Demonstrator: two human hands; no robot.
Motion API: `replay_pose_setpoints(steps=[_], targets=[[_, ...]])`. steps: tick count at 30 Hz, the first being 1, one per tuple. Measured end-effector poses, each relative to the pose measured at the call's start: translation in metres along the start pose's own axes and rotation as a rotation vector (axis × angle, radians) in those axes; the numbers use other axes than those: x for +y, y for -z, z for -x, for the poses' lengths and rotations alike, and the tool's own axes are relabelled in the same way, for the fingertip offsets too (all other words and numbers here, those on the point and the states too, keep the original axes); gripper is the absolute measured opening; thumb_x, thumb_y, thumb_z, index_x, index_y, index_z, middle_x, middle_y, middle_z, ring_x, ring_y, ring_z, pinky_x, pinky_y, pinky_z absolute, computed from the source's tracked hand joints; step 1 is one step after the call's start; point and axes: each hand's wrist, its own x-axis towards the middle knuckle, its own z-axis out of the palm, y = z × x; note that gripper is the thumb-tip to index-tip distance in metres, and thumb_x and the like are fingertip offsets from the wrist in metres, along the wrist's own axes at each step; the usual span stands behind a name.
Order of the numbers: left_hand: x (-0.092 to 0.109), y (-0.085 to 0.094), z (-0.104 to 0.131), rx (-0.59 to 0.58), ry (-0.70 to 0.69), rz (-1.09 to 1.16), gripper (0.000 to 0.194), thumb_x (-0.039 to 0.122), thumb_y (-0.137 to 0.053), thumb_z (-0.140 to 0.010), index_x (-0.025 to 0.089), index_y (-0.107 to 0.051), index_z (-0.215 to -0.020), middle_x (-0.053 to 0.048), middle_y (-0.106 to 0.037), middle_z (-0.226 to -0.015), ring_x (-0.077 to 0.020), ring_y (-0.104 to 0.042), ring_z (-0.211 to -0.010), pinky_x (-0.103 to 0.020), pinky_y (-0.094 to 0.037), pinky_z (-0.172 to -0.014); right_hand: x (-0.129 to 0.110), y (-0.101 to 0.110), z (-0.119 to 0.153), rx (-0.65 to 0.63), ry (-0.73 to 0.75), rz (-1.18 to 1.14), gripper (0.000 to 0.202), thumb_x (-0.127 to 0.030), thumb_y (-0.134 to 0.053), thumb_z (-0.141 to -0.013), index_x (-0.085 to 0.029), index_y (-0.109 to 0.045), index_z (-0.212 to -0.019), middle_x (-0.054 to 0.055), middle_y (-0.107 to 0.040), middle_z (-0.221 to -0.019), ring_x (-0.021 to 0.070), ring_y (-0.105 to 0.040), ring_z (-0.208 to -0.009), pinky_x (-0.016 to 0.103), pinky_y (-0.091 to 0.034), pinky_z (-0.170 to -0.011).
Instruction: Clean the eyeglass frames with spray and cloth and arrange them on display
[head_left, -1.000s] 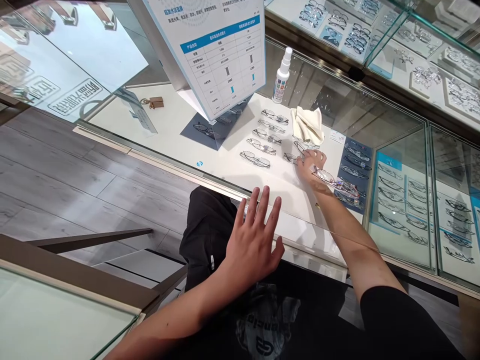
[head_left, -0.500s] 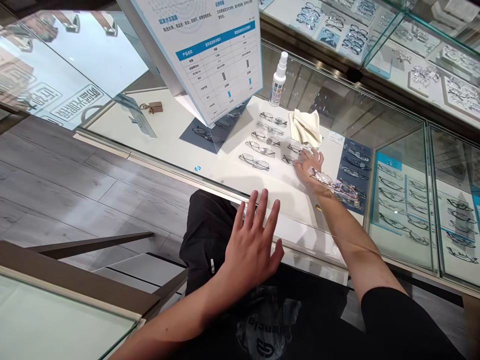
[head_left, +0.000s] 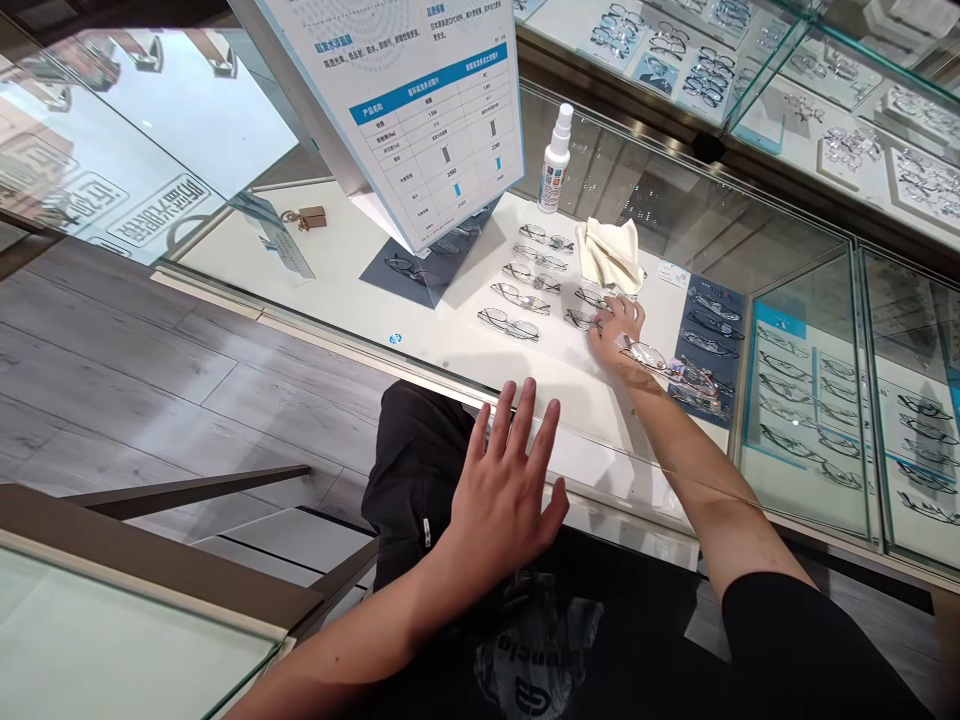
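Observation:
My left hand (head_left: 504,485) is raised over the case's front edge, its fingers spread and holding nothing. Seen through the glass top, my right hand (head_left: 619,328) is inside the display case (head_left: 420,350), palm down with fingers apart. Its fingertips are beside two pairs of glasses, an upper one (head_left: 592,298) and a lower one (head_left: 579,320); whether they touch is unclear. A cream cloth (head_left: 609,255) lies just beyond the fingers. Left of them, several glasses (head_left: 510,323) form a column. A clear-framed pair (head_left: 645,354) overlaps my right wrist in view.
A white spray bottle (head_left: 555,160) stands behind the cloth, beside a large printed sign (head_left: 442,130). Glasses on a dark blue mat (head_left: 705,350) are at the right. A brown keychain item (head_left: 311,217) is at the left. Glass edges border the case.
The fingers of my right hand have shifted very slightly at the glasses. My left hand keeps its place.

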Motion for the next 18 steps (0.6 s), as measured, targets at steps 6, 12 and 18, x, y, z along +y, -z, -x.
replay_pose_setpoints(steps=[6, 12, 18], targets=[[0.0, 0.0, 0.0, 0.008, -0.001, 0.003, 0.096, 0.042, -0.068, -0.096, 0.013, -0.027, -0.178, -0.021, -0.012, -0.188, -0.044, -0.009, -0.175, -0.062, -0.018, -0.141, 0.002, 0.0, 0.001, 0.009, 0.006, 0.024, 0.025, -0.028, -0.056, -0.095, -0.02, -0.079, -0.101, 0.014, -0.065, -0.153, 0.0349, -0.047, -0.15, 0.059, -0.022, -0.133], [0.0, 0.0, 0.0, 0.004, 0.005, 0.014, 0.092, 0.043, -0.065, -0.099, 0.013, -0.028, -0.178, -0.021, -0.014, -0.188, -0.0435, -0.009, -0.176, -0.062, -0.018, -0.14, -0.019, 0.016, 0.004, 0.02, 0.004, 0.003, 0.028, -0.028, -0.055, -0.099, -0.018, -0.076, -0.114, 0.016, -0.064, -0.151, 0.0341, -0.048, -0.145, 0.059, -0.024, -0.129], [0.0, -0.001, -0.003, -0.001, 0.01, -0.004, 0.095, 0.044, -0.067, -0.096, 0.013, -0.03, -0.178, -0.022, -0.017, -0.187, -0.0445, -0.012, -0.175, -0.061, -0.019, -0.14, -0.107, 0.03, 0.035, -0.116, 0.218, -0.088, 0.029, -0.025, -0.052, -0.106, -0.02, -0.074, -0.125, 0.012, -0.072, -0.13, 0.029, -0.054, -0.128, 0.052, -0.028, -0.122]])
